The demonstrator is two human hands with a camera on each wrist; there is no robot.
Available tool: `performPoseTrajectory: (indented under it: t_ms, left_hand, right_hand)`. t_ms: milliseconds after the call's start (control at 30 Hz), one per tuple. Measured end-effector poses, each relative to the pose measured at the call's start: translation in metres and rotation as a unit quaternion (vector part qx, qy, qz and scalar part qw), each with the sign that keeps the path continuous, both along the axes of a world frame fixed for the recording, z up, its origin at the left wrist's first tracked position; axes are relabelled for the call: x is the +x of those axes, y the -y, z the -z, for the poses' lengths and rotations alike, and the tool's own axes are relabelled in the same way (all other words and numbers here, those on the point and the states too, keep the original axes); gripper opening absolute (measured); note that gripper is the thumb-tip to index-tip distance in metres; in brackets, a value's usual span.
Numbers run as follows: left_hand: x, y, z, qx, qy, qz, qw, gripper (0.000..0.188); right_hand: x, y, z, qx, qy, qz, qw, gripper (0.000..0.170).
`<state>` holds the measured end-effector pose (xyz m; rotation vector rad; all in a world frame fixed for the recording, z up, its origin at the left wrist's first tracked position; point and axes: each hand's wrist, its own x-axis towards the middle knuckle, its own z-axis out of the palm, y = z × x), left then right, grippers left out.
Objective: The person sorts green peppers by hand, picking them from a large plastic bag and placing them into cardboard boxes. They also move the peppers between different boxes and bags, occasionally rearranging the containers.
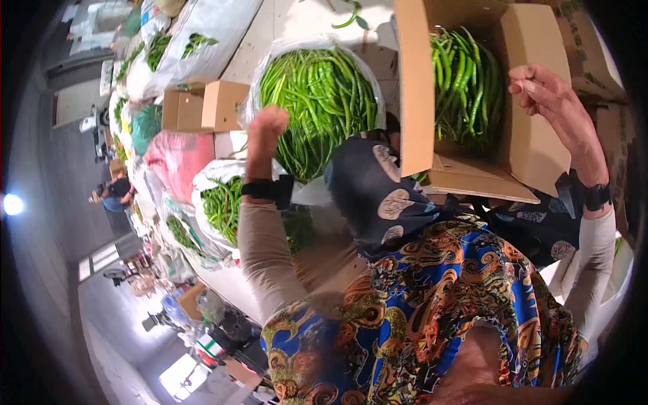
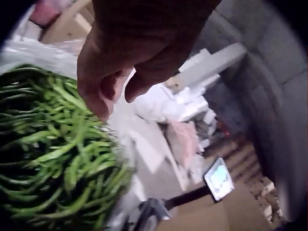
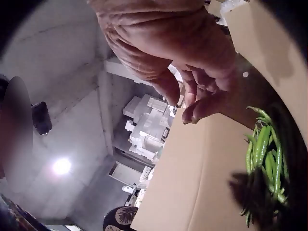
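Note:
My left hand (image 1: 268,123) is over the left edge of a clear bag of long green peppers (image 1: 320,108). In the left wrist view the fingers of this hand (image 2: 120,67) bend loosely beside the peppers (image 2: 62,144), with a gap to the thumb and nothing held. Above the right side of an open cardboard box (image 1: 536,88) hovers my right hand (image 1: 550,98). Green peppers (image 1: 466,81) lie lengthwise in the box. The right wrist view shows the right hand (image 3: 173,57) empty, fingers loosely bent, above the peppers (image 3: 267,159) inside.
More bags of peppers (image 1: 224,206), a pink sack (image 1: 181,165) and a small open carton (image 1: 223,104) stand at the left. A few loose peppers (image 1: 349,15) lie on the floor beyond the bag. Another person (image 1: 116,192) is in the far left background.

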<state>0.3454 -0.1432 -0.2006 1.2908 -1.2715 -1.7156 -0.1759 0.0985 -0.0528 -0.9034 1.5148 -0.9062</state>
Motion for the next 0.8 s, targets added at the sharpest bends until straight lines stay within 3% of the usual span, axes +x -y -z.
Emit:
performPoseTrajectory:
  t_ms: [100,200,233,267,333,433,467,500,533,633,700,767,800]
  left_hand:
    - [0.068,-0.043,0.098,-0.049,0.121,-0.073,0.989,0.028]
    - [0.082,-0.081,0.112,0.072,0.092,-0.181,0.977,0.032]
    - [0.094,-0.083,0.13,0.072,0.088,-0.187,0.976,0.032]
    - [0.114,-0.087,0.162,-0.011,0.09,-0.14,0.986,0.031]
    - [0.114,-0.093,0.159,-0.094,0.089,-0.097,0.987,0.031]
    - [0.121,-0.085,0.129,0.033,0.153,-0.205,0.966,0.006]
    - [0.121,-0.081,0.124,-0.004,0.128,-0.273,0.953,0.005]
    - [0.13,-0.075,0.12,-0.008,0.144,-0.301,0.943,0.007]
    - [0.13,-0.078,0.113,-0.091,0.181,-0.276,0.94,0.007]
    - [0.141,-0.07,0.114,-0.208,0.286,-0.203,0.913,0.012]
    - [0.13,-0.068,0.123,-0.118,0.285,-0.179,0.934,0.03]
    - [0.109,-0.073,0.144,-0.163,0.232,-0.244,0.928,0.027]
    - [0.096,-0.07,0.137,-0.186,0.267,-0.259,0.909,0.025]
  right_hand:
    - [-0.001,0.004,0.01,0.025,0.025,0.019,0.999,0.034]
    - [-0.001,0.009,0.013,0.046,0.029,0.03,0.998,0.03]
    - [-0.001,0.011,0.013,0.056,0.033,0.038,0.997,0.03]
    - [0.001,0.012,0.012,0.057,0.013,0.043,0.997,0.03]
    - [-0.002,0.011,0.004,0.052,0.004,0.033,0.998,0.03]
    - [-0.002,0.013,0.0,0.042,-0.006,0.023,0.999,0.03]
    - [-0.002,0.014,-0.001,0.034,-0.006,0.023,0.999,0.03]
    - [-0.001,0.015,-0.001,0.037,-0.008,0.019,0.999,0.03]
    - [-0.001,0.015,-0.001,0.037,-0.012,0.03,0.999,0.031]
    - [0.0,0.02,0.0,0.044,-0.019,0.039,0.998,0.032]
    - [0.001,0.022,0.0,0.05,-0.025,0.038,0.998,0.032]
    - [-0.002,0.021,0.003,0.049,-0.029,0.046,0.997,0.033]
    - [-0.003,0.021,0.003,0.047,-0.03,0.045,0.997,0.033]
